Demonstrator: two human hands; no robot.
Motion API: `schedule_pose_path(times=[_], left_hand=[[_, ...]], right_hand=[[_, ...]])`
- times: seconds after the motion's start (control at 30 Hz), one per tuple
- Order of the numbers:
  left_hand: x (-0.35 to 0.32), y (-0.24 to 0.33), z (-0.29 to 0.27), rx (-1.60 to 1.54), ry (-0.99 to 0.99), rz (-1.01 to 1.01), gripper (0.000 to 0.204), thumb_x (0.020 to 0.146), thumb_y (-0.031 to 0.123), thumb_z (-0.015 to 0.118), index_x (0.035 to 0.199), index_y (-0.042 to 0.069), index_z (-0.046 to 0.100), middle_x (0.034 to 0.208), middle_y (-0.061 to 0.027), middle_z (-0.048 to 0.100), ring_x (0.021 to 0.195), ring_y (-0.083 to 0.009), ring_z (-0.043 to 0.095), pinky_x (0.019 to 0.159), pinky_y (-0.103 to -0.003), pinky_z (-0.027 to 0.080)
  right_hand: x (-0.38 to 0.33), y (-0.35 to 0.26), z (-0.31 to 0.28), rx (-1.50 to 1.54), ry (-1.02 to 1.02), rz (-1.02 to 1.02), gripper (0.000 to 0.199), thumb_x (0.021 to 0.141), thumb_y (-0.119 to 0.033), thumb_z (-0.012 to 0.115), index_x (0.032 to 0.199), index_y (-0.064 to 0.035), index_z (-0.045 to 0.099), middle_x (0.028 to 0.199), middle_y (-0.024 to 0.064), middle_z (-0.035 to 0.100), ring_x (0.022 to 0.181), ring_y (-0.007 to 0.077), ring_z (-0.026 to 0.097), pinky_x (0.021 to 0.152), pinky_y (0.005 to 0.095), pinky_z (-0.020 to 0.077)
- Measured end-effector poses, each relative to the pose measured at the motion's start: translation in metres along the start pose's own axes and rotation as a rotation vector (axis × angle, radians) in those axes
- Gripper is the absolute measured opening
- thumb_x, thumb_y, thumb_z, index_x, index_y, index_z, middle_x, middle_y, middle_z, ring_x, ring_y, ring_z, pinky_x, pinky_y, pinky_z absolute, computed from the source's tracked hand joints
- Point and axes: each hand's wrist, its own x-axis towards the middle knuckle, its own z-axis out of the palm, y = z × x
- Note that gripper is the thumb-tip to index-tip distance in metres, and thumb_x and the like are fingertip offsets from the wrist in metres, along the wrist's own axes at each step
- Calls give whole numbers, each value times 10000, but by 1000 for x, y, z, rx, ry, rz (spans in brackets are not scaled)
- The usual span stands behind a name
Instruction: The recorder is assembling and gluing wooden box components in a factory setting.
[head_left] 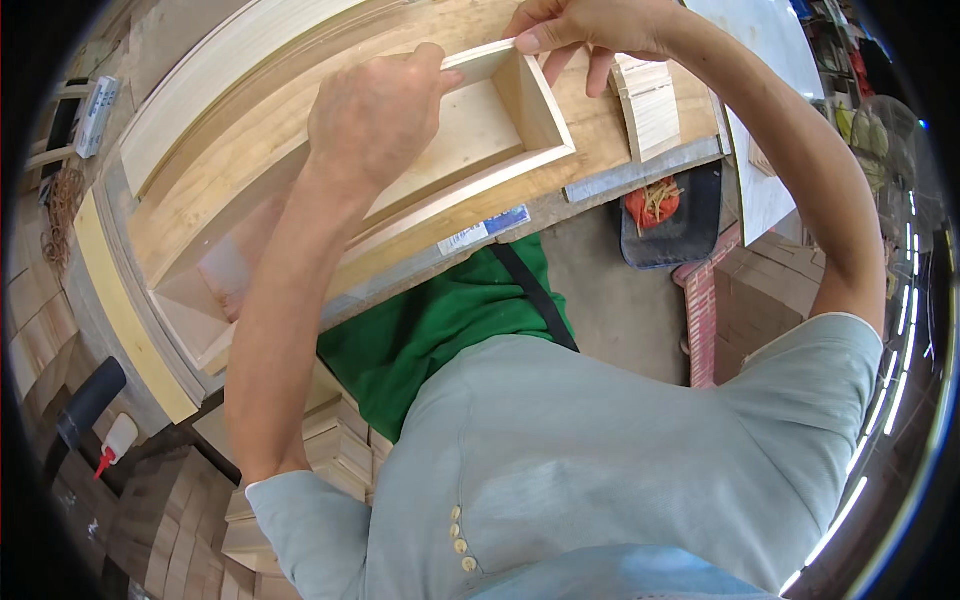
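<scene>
A long, shallow open box (470, 135) of pale wood lies on the workbench (600, 130). My left hand (375, 115) rests over its far long wall near the right end, fingers curled onto the rim. My right hand (585, 30) pinches the top corner of the box's short right end wall, thumb on the edge. A stack of short wooden slats (650, 105) sits just right of the box, under my right wrist.
A white glue bottle with a red tip (115, 445) stands at lower left beside a dark handle (90, 400). Stacked wood pieces (340, 450) lie under the bench. A black tray with a red bundle (660, 215) sits on the floor near bricks (705, 320).
</scene>
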Motion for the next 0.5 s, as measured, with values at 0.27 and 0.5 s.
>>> schedule_pose_path(times=[0.27,0.5], left_hand=[[3,3,-6,7,-38,-21,269,880,274,608,762,33,576,510,-138,550,491,-294,580,446,-388,432],[-3,8,-1,28,21,-1,238,873,272,610,789,51,589,598,-127,608,537,-296,618,481,-405,478]], right_hand=[[7,-6,-2,-113,52,28,258,892,-152,616,1070,33,635,918,106,650,853,196,641,539,300,596],[4,44,24,44,222,-218,480,895,-385,598,1248,-61,574,1146,106,590,1016,179,576,718,298,587]])
